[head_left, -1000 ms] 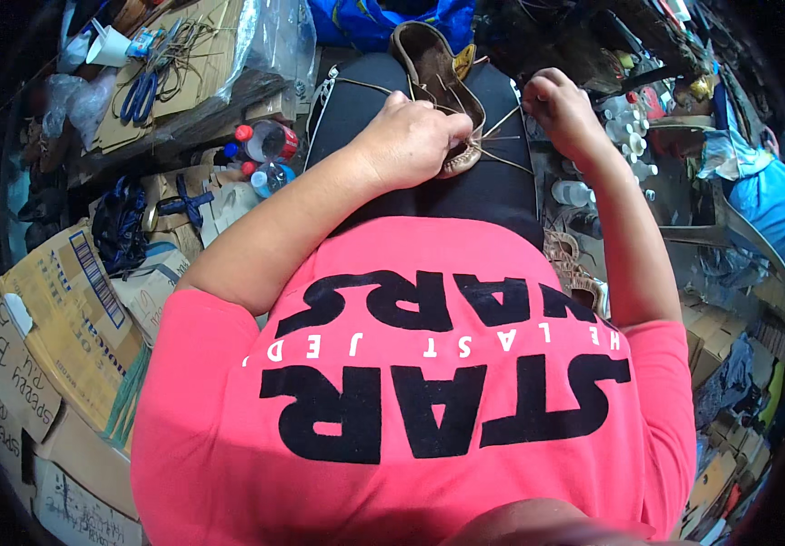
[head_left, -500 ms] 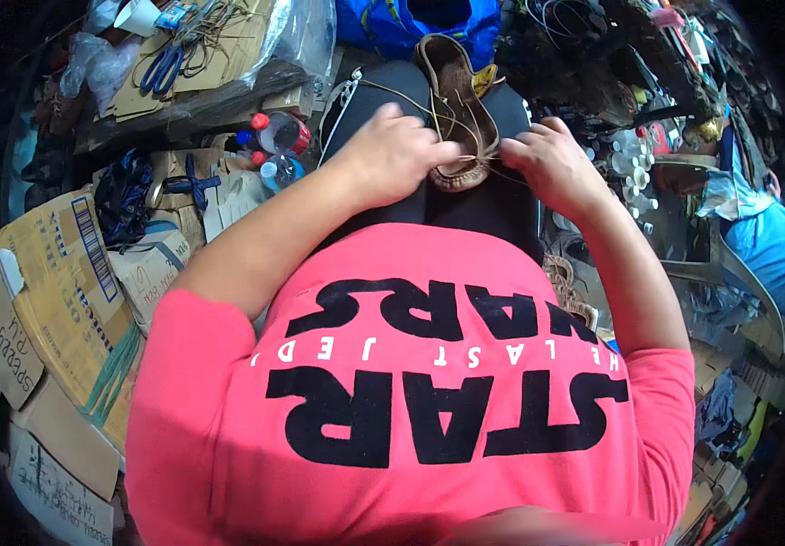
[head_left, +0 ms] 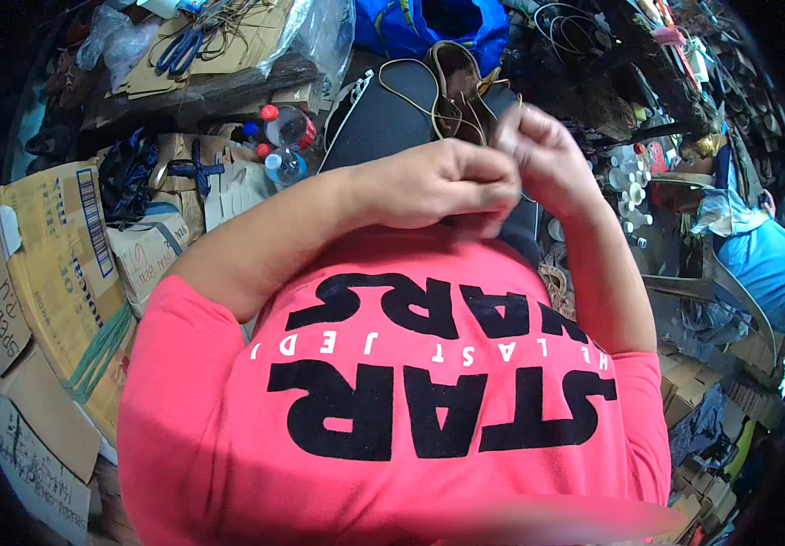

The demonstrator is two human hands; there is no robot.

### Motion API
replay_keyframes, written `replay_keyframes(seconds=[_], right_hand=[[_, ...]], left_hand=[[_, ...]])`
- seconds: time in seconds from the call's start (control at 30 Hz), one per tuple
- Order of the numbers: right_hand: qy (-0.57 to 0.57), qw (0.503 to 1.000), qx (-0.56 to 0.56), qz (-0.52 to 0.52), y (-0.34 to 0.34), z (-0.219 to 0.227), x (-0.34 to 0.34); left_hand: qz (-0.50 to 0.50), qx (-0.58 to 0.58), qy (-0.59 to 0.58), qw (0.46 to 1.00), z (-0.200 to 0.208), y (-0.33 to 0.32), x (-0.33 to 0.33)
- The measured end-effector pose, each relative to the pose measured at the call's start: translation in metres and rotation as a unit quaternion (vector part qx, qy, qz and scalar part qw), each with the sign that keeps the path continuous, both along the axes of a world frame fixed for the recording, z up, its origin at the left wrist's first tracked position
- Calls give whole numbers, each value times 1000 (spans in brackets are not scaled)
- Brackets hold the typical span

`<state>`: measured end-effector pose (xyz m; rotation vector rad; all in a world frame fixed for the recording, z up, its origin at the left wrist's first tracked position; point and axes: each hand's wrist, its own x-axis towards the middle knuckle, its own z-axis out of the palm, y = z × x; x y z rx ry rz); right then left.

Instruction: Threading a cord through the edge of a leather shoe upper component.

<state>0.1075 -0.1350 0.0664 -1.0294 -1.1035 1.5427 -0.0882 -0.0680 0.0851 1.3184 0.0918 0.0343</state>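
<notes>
A brown leather shoe (head_left: pixel 458 77) lies on my dark-trousered lap, its open top facing up. Its toe is hidden behind my hands. A thin tan lace (head_left: pixel 398 89) loops out from the shoe across my left thigh. My left hand (head_left: pixel 447 185) is closed near my shirt, below the shoe's toe; what its fingers pinch is hidden. Close beside it, my right hand (head_left: pixel 545 156) is closed too, slightly blurred, with a short end of lace standing up above its fingers.
Beyond my knees sits a blue bag (head_left: pixel 493 36). Plastic bottles (head_left: pixel 285 136) stand to the left, near cardboard boxes (head_left: pixel 60 246). Blue-handled scissors (head_left: pixel 180 53) lie on cardboard at the far left. Small white containers (head_left: pixel 631 187) cluster at the right, before a curved chair-like frame (head_left: pixel 729 273).
Both hands have left the shoe's toe. The left hand came right and nearer my body; the right stays close by, with a lace end now raised. The view shifted slightly.
</notes>
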Motion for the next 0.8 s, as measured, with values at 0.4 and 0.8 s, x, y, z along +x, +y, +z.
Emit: replay_keyframes(seconds=[0.4,0.8], right_hand=[[-790,532,-288,-101,-281,-82,288],[-367,924,67,-85,-13,-39,50]], left_hand=[[446,626,554,319,49,189,-283],[94,526,4,845,-55,51,44]])
